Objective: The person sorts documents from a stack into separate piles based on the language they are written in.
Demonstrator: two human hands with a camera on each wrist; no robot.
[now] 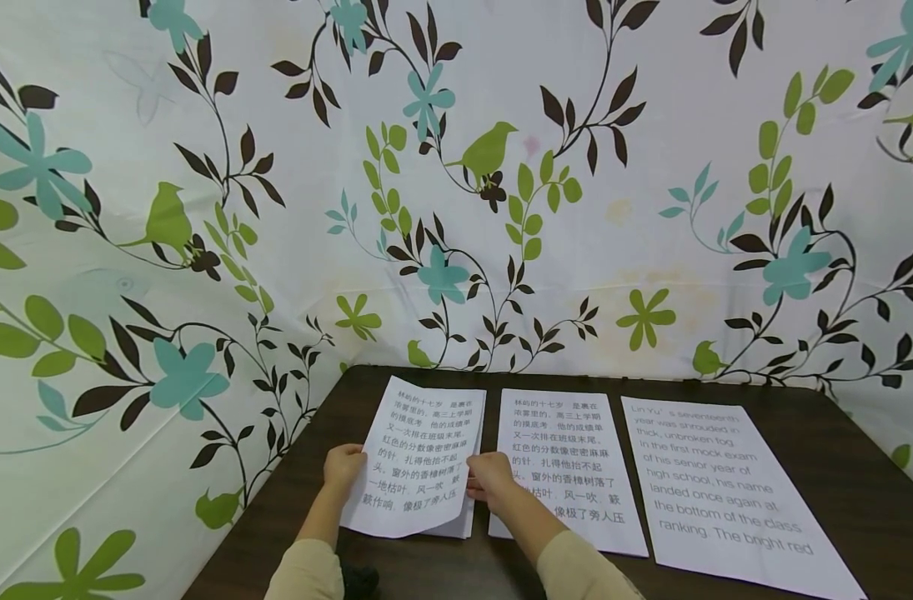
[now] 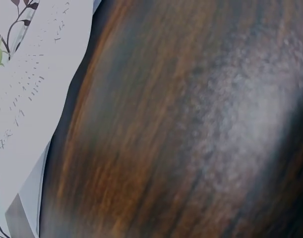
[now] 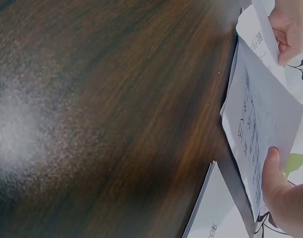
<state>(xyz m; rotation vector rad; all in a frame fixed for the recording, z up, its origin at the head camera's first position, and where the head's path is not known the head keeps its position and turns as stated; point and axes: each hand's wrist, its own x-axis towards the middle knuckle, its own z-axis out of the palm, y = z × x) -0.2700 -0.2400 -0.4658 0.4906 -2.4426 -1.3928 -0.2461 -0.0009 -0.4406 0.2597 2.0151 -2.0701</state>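
Fingers (image 1: 477, 485) of left hand (image 1: 343, 468) and right hand (image 1: 490, 477) are clamped on the pages (image 1: 418, 450); alignment may be lost through uneven pull.

A dark brown wooden table (image 1: 441, 575) has streaky lines and a shiny patch (image 2: 263, 114). On it lie a white paper page of black Chinese writing (image 1: 564, 446) and, just right of that, a white paper page of grey English writing (image 1: 726, 496). Behind hangs a wrinkly white cloth (image 1: 636, 208) with green birds (image 1: 486, 152), blue flowers (image 1: 443, 276) and dark brown leaves (image 1: 103, 400).
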